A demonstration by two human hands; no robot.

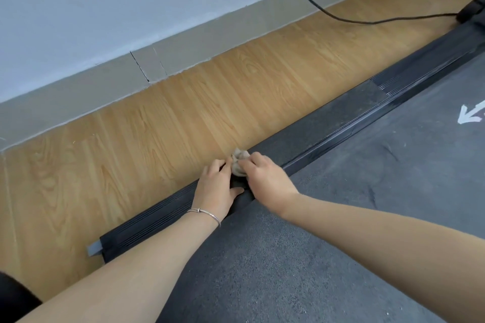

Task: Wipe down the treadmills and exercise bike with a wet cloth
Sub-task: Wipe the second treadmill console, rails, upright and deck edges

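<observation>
**Fig. 1.** Head view under bright, even, diffuse light; no lamp or window is in view and nothing glares. The pale wall (105, 8) takes a cool bluish cast. The wood-grain floor (131, 139) reads warm, with only a faint sheen. Shadows are soft and shallow, and the black side rail (341, 123) is darkest between the left hand (217, 181) and the right hand (265, 176). Wide-angle distortion bows the skirting board (78, 102) and enlarges both forearms at the near edge. Sharpness is moderate at centre. The cloth (238, 162) and the fingertips on it are smeared, and the speckle of the belt (315, 231) softens toward the near and right margins.
</observation>
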